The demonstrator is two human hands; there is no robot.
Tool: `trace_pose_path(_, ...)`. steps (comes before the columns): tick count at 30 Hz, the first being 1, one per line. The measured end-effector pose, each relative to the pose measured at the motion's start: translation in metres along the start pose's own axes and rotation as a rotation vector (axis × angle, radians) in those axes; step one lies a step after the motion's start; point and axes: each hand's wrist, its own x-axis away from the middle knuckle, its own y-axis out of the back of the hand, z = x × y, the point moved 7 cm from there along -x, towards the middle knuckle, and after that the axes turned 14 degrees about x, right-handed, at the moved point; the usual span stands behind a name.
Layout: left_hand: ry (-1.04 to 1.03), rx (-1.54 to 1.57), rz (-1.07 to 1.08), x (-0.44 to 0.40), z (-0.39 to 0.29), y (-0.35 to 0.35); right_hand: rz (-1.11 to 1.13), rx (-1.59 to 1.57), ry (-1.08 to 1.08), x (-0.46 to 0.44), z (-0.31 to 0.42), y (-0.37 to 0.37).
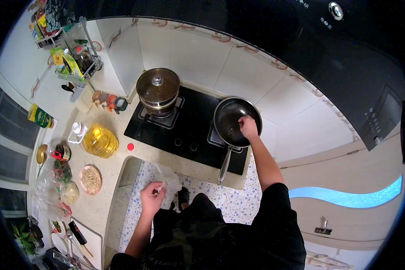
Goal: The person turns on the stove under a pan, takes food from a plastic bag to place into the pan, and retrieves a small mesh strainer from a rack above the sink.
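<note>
My left hand is closed on a clear plastic bag, which hangs beside it in front of the counter edge. Over the dark frying pan, my right hand has its fingers drawn together; what they hold, if anything, is too small to make out. Small light specks show on the pan's bottom. The pan sits on the right burner, its handle pointing toward me.
A lidded pot stands on the left burner of the black stove. On the left counter are an oil jug, a red cap, a plate of pale strips and a knife. The dark range hood overhangs the stove.
</note>
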Motion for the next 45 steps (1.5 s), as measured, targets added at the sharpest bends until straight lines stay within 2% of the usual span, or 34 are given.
trace_pose_path(2, -0.020, -0.033, 0.004, -0.002, -0.009, -0.003, -0.027, -0.059, -0.029, 0.001, -0.004, 0.003)
trace_pose_path(5, -0.060, -0.043, 0.016, -0.003, -0.004, -0.003, 0.048, -0.062, 0.079, 0.007, 0.004, 0.006)
trace_pose_path(8, -0.055, -0.050, 0.024, -0.002, -0.007, -0.005, 0.097, -0.001, -0.023, 0.016, 0.009, 0.017)
trace_pose_path(11, -0.059, -0.047, 0.027, -0.003, -0.009, -0.005, -0.103, 0.046, 0.175, 0.021, 0.002, 0.014)
trace_pose_path(14, -0.074, -0.087, 0.034, -0.004, -0.016, -0.006, -0.165, -0.033, 0.156, 0.034, 0.006, 0.028)
trace_pose_path(17, -0.088, -0.078, 0.050, -0.005, -0.018, -0.006, -0.122, -0.110, 0.028, 0.040, -0.007, 0.018)
trace_pose_path(20, -0.112, -0.100, 0.061, -0.005, -0.016, -0.006, -0.110, -0.128, 0.044, 0.047, -0.015, 0.008)
trace_pose_path(23, -0.112, -0.101, 0.061, -0.006, -0.019, -0.006, -0.189, -0.198, 0.118, 0.054, -0.006, 0.020)
trace_pose_path(26, -0.116, -0.123, 0.056, -0.005, -0.019, -0.005, -0.254, -0.157, 0.046, 0.059, 0.001, 0.037)
trace_pose_path(29, -0.094, -0.148, 0.077, -0.011, -0.028, -0.010, -0.270, -0.262, 0.041, 0.072, 0.057, 0.082)
trace_pose_path(32, -0.204, -0.212, 0.133, -0.025, -0.038, -0.016, -0.219, -0.495, 0.117, 0.101, 0.135, 0.117)
trace_pose_path(34, -0.240, -0.229, 0.181, -0.034, -0.058, -0.026, -0.048, -0.631, 0.220, 0.125, 0.188, 0.113)
trace_pose_path(36, -0.239, -0.236, 0.249, -0.041, -0.074, -0.037, 0.160, -0.865, 0.128, 0.147, 0.238, 0.096)
trace_pose_path(38, -0.282, -0.208, 0.302, -0.044, -0.088, -0.045, 0.348, -0.961, 0.061, 0.161, 0.266, 0.059)
trace_pose_path(39, -0.305, -0.190, 0.330, -0.045, -0.092, -0.046, 0.326, -1.045, 0.075, 0.160, 0.278, 0.052)
trace_pose_path(42, -0.311, -0.198, 0.322, -0.051, -0.093, -0.032, 0.503, -1.358, -0.162, 0.162, 0.285, 0.034)
trace_pose_path(45, -0.306, -0.181, 0.030, -0.053, -0.084, 0.006, 0.413, -1.327, -0.222, 0.158, 0.278, 0.039)
